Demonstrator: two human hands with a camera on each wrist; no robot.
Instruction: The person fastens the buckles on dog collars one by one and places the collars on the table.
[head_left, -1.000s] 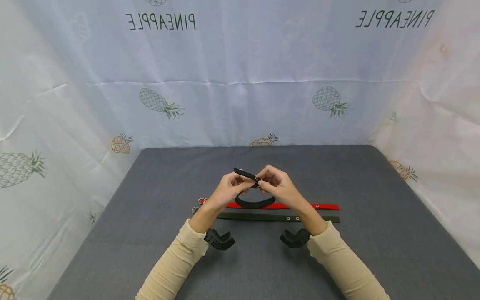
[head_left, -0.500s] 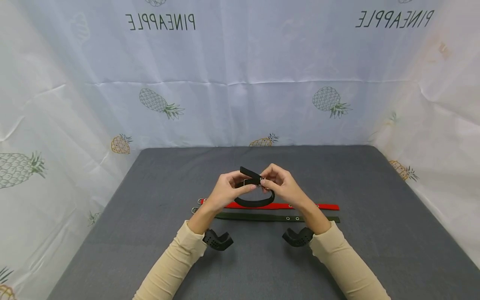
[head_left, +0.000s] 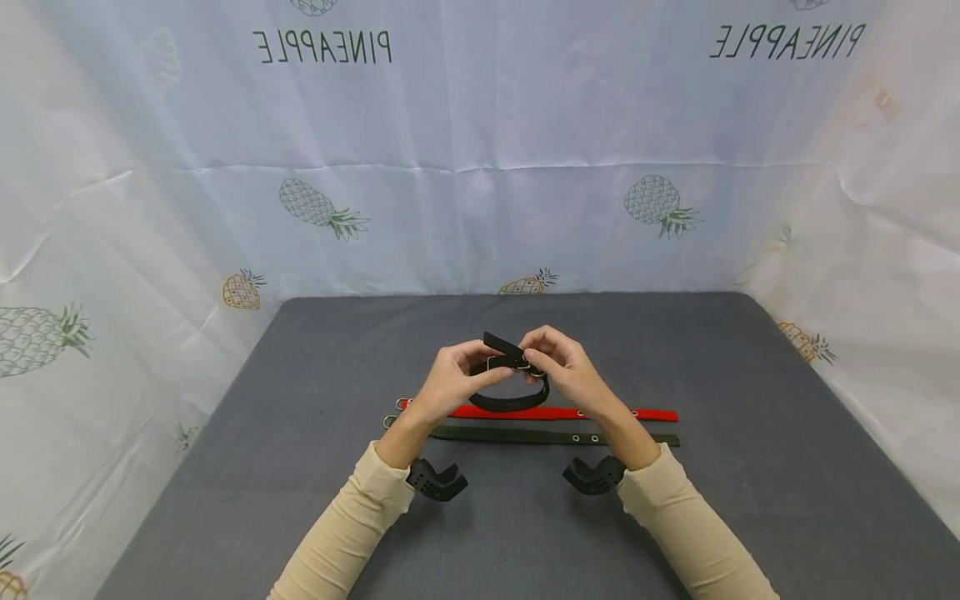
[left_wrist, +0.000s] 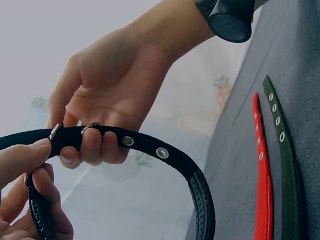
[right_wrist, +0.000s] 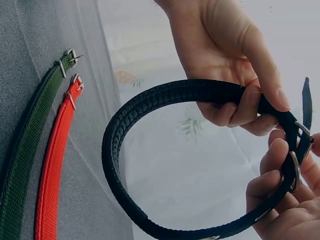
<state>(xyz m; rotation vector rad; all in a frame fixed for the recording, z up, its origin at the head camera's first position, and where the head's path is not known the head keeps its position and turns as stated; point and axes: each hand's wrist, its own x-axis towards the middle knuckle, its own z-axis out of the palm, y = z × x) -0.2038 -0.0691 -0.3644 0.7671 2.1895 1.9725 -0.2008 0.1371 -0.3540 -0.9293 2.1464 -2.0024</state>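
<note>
Both hands hold up a black collar [head_left: 508, 405], bent into a loop above the table. My left hand [head_left: 453, 375] pinches its band between thumb and fingers. At the metal buckle [right_wrist: 304, 131], my right hand [head_left: 558, 354] grips the strap, its fingers curled round the band by a metal ring [right_wrist: 295, 172]. The strap's free end [head_left: 501, 344] sticks up to the left past the buckle. Metal eyelets [left_wrist: 162, 153] show along the band in the left wrist view. Fingers partly hide where the strap passes the buckle.
A red collar [head_left: 558, 413] and a dark green collar [head_left: 510, 434] lie straight and side by side on the grey table [head_left: 360, 350], below the hands. Their buckles are at the left, eyelets at the right. A pineapple-print curtain [head_left: 480, 225] hangs behind.
The right hand and buckle have shifted slightly right, and the left hand slightly left. The strap's free end has moved a little right, and a metal loop on the band has come into sight.
</note>
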